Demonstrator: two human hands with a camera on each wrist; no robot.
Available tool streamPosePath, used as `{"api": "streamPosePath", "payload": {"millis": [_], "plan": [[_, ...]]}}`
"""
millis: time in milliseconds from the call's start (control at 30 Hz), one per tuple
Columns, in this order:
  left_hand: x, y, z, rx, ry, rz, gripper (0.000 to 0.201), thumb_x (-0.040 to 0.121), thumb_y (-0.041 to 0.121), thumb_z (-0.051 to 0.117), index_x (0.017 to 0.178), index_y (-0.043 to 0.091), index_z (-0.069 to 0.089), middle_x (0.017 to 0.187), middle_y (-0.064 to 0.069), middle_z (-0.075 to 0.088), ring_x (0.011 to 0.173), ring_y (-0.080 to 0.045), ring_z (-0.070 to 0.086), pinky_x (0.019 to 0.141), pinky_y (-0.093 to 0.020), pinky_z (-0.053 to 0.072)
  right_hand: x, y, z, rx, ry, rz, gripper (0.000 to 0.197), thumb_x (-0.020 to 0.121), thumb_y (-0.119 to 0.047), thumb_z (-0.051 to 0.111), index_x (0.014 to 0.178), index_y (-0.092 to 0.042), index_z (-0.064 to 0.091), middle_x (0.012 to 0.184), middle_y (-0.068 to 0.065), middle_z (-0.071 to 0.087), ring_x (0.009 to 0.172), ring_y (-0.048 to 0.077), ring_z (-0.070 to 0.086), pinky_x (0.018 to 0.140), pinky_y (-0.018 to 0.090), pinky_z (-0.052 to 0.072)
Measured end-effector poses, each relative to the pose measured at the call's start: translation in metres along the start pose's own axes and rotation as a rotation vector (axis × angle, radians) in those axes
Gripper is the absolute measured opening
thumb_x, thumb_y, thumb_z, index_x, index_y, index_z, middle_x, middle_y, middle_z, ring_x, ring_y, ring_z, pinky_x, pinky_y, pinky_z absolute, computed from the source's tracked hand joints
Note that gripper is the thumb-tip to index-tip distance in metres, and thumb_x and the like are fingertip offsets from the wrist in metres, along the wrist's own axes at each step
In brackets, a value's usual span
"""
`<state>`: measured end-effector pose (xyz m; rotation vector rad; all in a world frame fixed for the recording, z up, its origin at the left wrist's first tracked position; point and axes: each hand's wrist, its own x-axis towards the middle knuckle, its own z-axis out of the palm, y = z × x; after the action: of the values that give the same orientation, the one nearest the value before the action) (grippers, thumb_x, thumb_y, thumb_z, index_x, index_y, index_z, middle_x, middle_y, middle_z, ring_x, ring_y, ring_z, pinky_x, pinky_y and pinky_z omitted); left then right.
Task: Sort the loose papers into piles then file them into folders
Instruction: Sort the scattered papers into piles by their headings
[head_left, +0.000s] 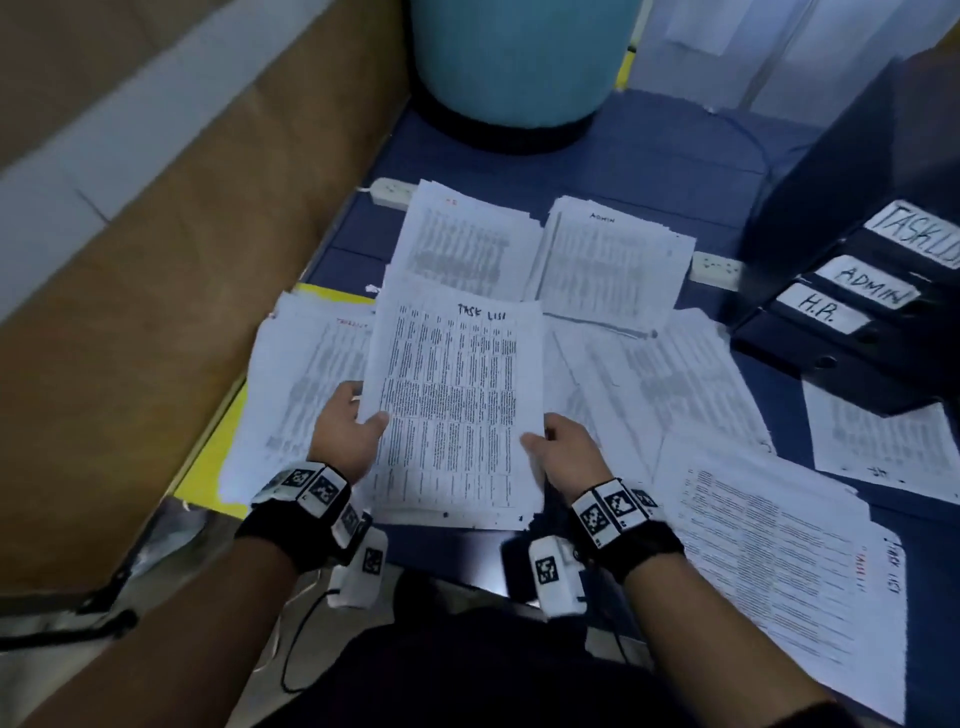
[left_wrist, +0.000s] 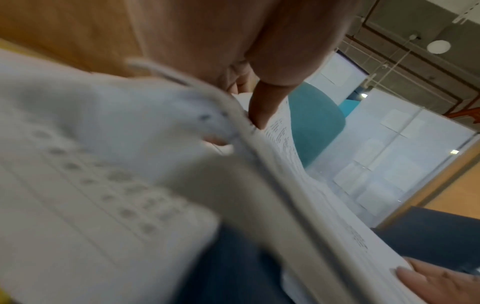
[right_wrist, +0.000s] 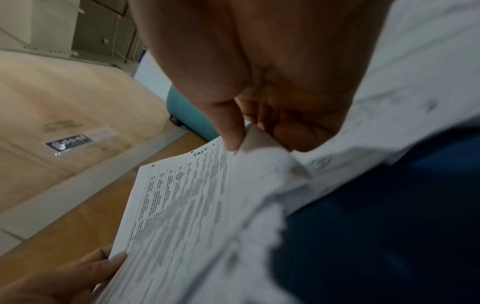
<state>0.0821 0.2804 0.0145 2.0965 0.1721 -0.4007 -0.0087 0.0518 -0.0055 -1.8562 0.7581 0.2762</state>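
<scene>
I hold a thick stack of printed sheets headed "TASK LIST" (head_left: 457, 405) above the blue floor. My left hand (head_left: 348, 426) grips its left edge with the thumb on top, and my right hand (head_left: 563, 447) pinches its right edge. In the left wrist view the stack (left_wrist: 298, 205) shows edge-on under my thumb. In the right wrist view the stack (right_wrist: 187, 216) runs between thumb and fingers. Sorted piles lie beyond: one at the back (head_left: 467, 239), an "ADMIN" pile (head_left: 613, 260), and a pile at left (head_left: 306, 379). Dark binders (head_left: 852, 306) labelled TASK LIST, ADMIN and H.R. lie at right.
Loose sheets (head_left: 779, 582) spread over the floor at the right and front right. A teal round stool base (head_left: 514, 67) stands at the back. A wooden panel (head_left: 156, 291) borders the left side. Two white power strips (head_left: 395, 192) lie behind the piles.
</scene>
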Motion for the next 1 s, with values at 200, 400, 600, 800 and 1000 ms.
{"api": "streamPosePath", "payload": {"millis": [200, 400, 600, 800, 1000], "plan": [[0.023, -0.046, -0.083, -0.073, 0.209, -0.089, 0.045, 0.089, 0.004, 0.058, 0.132, 0.012, 0.046, 0.125, -0.011, 0.057, 0.106, -0.026, 0.056, 0.078, -0.029, 0.041, 0.031, -0.044, 0.094, -0.091, -0.084, 0.018, 0.014, 0.093, -0.016, 0.055, 0.079, -0.015, 0.057, 0.068, -0.001, 0.056, 0.064, 0.019, 0.053, 0.059, 0.025, 0.04], [0.03, -0.065, -0.116, 0.04, 0.245, -0.125, 0.042, 0.092, 0.01, 0.056, 0.133, 0.016, 0.047, 0.135, -0.011, 0.053, 0.125, -0.026, 0.048, 0.088, -0.034, 0.041, 0.058, -0.061, 0.161, -0.248, 0.0, 0.098, 0.026, 0.088, -0.01, 0.053, 0.063, -0.012, 0.045, 0.062, 0.005, 0.05, 0.055, 0.022, 0.05, 0.051, 0.025, 0.041], [0.034, -0.052, -0.088, 0.018, 0.107, -0.006, 0.03, 0.093, 0.006, 0.054, 0.122, 0.014, 0.056, 0.124, -0.006, 0.057, 0.111, -0.021, 0.054, 0.086, -0.035, 0.045, 0.049, -0.052, 0.14, -0.153, -0.07, 0.107, 0.033, 0.086, -0.027, 0.065, 0.061, -0.013, 0.049, 0.06, 0.012, 0.059, 0.053, 0.028, 0.059, 0.061, 0.045, 0.058], [0.037, 0.001, -0.006, -0.005, -0.159, 0.228, 0.026, 0.089, -0.003, 0.053, 0.109, 0.013, 0.06, 0.106, -0.004, 0.061, 0.093, -0.018, 0.056, 0.082, -0.024, 0.044, 0.034, -0.009, 0.034, -0.092, 0.098, 0.112, 0.029, 0.084, -0.031, 0.068, 0.066, -0.016, 0.052, 0.071, 0.009, 0.063, 0.069, 0.032, 0.064, 0.066, 0.042, 0.054], [0.012, 0.058, 0.109, 0.071, -0.478, 0.349, 0.025, 0.09, 0.001, 0.052, 0.11, 0.015, 0.06, 0.109, -0.001, 0.06, 0.093, -0.014, 0.056, 0.07, -0.002, 0.039, -0.008, 0.061, -0.095, -0.035, 0.315, 0.228, 0.025, 0.085, -0.027, 0.07, 0.069, -0.015, 0.054, 0.081, 0.01, 0.068, 0.071, 0.03, 0.065, 0.065, 0.039, 0.054]]}}
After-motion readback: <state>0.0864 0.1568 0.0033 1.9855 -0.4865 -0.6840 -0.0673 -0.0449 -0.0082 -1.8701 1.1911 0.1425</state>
